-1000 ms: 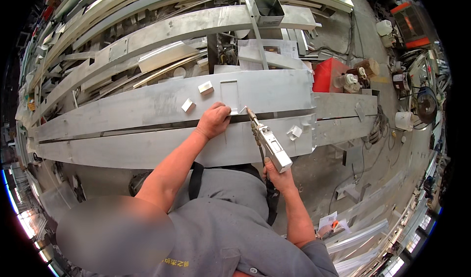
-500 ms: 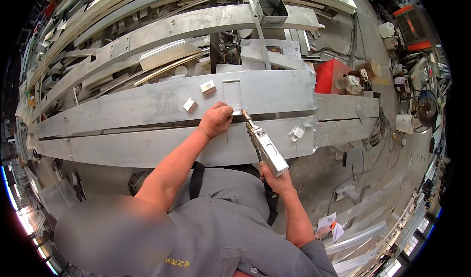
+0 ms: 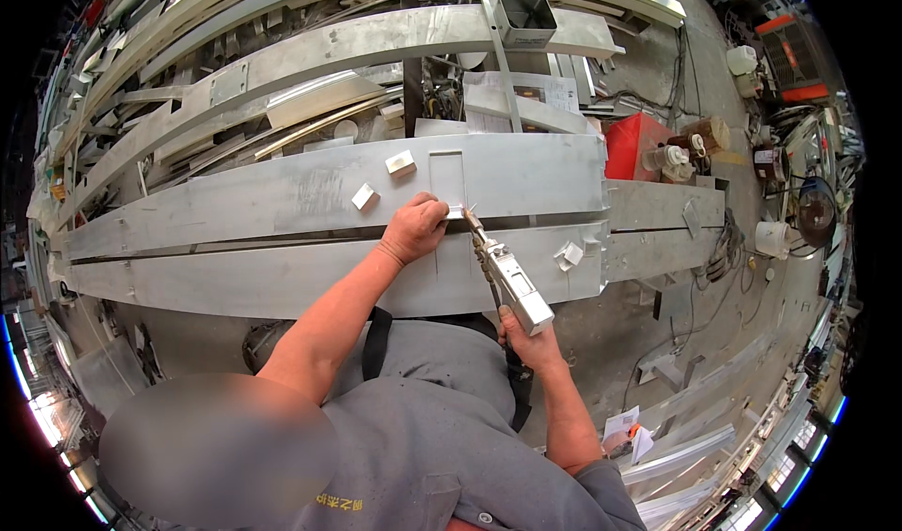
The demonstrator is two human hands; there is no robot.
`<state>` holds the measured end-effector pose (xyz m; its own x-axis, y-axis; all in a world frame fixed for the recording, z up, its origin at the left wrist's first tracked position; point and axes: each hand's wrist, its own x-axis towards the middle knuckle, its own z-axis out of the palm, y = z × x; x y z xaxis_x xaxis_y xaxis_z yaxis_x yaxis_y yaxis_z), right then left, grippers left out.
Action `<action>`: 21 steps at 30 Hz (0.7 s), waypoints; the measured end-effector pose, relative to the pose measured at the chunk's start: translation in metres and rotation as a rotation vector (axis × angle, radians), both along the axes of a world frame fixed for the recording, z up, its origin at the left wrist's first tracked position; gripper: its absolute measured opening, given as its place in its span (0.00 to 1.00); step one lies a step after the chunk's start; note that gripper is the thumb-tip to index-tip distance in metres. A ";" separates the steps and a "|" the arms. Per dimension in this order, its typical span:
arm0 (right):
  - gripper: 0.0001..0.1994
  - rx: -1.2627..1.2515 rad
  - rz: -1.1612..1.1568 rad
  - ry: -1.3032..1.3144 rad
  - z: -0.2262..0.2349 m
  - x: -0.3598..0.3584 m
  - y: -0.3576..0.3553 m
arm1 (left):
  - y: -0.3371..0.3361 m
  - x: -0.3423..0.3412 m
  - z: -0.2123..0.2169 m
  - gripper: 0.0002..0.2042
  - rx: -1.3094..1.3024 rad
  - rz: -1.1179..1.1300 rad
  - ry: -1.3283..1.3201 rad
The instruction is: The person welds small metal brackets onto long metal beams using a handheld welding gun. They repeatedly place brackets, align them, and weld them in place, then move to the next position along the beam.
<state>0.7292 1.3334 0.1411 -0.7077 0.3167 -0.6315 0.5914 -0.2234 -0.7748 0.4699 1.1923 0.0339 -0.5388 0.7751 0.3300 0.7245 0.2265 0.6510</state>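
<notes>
My left hand [image 3: 415, 227] is closed, its fingers pinching a small metal piece [image 3: 456, 212] against the far grey metal panel [image 3: 536, 169]. The piece sits at the near end of a rectangular outline on that panel. In my right hand [image 3: 532, 336] is a silver, boxy welding gun [image 3: 512, 282] with a slim nozzle. Its copper-coloured tip points at the small piece, close beside my left fingertips; I cannot tell whether they touch. Two small metal blocks, one white-faced [image 3: 365, 196] and one tan-sided [image 3: 400, 163], lie on the panel left of the outline.
A near metal panel [image 3: 282, 282] runs alongside, across a narrow gap, with another small bracket [image 3: 568, 256] on it. Beyond lie long metal beams [image 3: 376, 38] and a square metal container [image 3: 524, 21]. To the right stand a red box [image 3: 631, 146], bottles and cables on the floor.
The view has shifted very slightly. My left hand and the welding gun keep nearly the same place at the small piece.
</notes>
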 end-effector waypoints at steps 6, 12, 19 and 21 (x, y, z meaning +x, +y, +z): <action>0.20 -0.002 -0.011 -0.017 0.015 -0.011 0.000 | 0.000 0.001 0.000 0.14 -0.001 -0.001 -0.009; 0.20 -0.017 -0.025 -0.041 0.021 -0.015 0.002 | -0.002 -0.001 -0.009 0.11 -0.018 -0.043 0.053; 0.19 -0.034 0.001 -0.048 0.020 -0.013 0.010 | -0.001 0.000 -0.012 0.08 0.009 -0.040 0.062; 0.19 -0.024 0.016 -0.052 0.021 -0.013 0.012 | -0.001 0.000 -0.011 0.08 0.017 -0.035 0.046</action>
